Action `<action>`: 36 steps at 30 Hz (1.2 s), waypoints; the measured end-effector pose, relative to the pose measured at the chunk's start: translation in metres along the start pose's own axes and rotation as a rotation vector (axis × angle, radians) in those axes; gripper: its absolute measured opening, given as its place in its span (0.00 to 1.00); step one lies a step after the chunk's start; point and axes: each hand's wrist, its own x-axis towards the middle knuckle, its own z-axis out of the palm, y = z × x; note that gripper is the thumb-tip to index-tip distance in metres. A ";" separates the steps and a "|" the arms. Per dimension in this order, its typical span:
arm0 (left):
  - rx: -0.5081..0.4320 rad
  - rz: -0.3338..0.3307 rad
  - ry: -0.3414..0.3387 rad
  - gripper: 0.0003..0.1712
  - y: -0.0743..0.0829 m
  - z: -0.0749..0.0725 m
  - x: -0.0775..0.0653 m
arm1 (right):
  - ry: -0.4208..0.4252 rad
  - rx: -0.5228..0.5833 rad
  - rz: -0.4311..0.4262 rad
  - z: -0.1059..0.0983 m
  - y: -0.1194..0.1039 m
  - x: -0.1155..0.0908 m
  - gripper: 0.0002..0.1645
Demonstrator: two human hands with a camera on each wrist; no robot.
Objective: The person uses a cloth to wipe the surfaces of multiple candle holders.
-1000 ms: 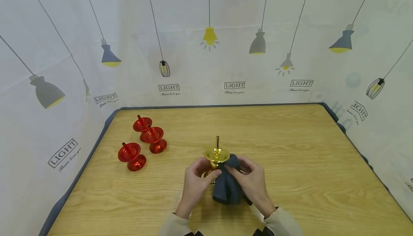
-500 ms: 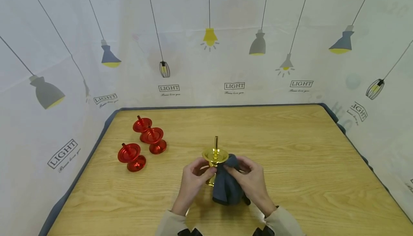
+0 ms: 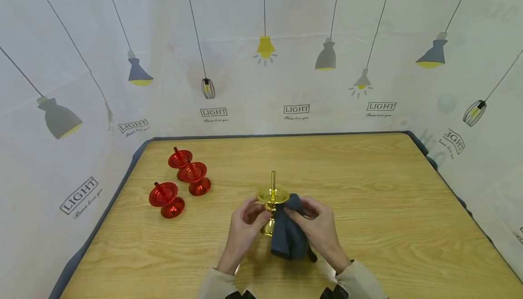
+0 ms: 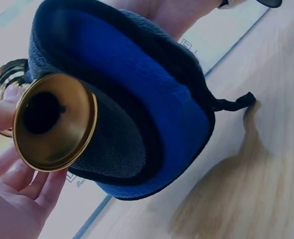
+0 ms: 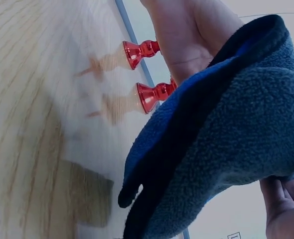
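Note:
Above the table's near half, a shiny gold candlestick (image 3: 273, 195) is held upright with its spike on top. My left hand (image 3: 242, 233) pinches its stem below the dish, from the left side. A dark blue-grey cloth (image 3: 289, 240), folded and hanging down, is gripped by my right hand (image 3: 320, 228) and touches the candlestick's right side under the dish. In the left wrist view the hollow underside of the candlestick's foot (image 4: 72, 112) faces the camera, beside the cloth's bright blue inner side (image 4: 179, 119). The cloth (image 5: 231, 129) covers most of the right wrist view, hiding the right fingertips.
Three red candlesticks stand at the left of the wooden table (image 3: 347, 176): one at the back (image 3: 175, 159), one just in front of it (image 3: 200, 186), one nearer (image 3: 173, 207). A white lamp-printed curtain (image 3: 253, 8) surrounds the table's far and side edges.
My left hand and the gold candlestick have shifted slightly left, and more of its foot shows. The right hand and cloth stay nearly in place. The red candlesticks have not moved.

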 end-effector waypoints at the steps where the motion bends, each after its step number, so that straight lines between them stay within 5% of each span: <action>1: -0.007 0.014 0.006 0.15 0.000 0.001 0.000 | 0.002 -0.002 0.000 0.000 -0.001 0.001 0.17; 5: -0.012 0.060 0.014 0.12 0.000 0.003 0.001 | 0.020 -0.009 -0.006 0.001 -0.002 0.003 0.17; 15: 0.002 -0.017 0.077 0.12 -0.002 0.006 0.006 | 0.025 -0.025 -0.023 0.003 0.004 0.003 0.16; 27: 0.044 -0.047 -0.026 0.13 -0.006 -0.001 0.004 | 0.016 -0.013 0.007 0.003 0.008 0.002 0.16; 36: 0.067 -0.028 -0.043 0.15 -0.007 -0.001 0.005 | 0.038 0.002 0.043 0.004 0.011 0.004 0.17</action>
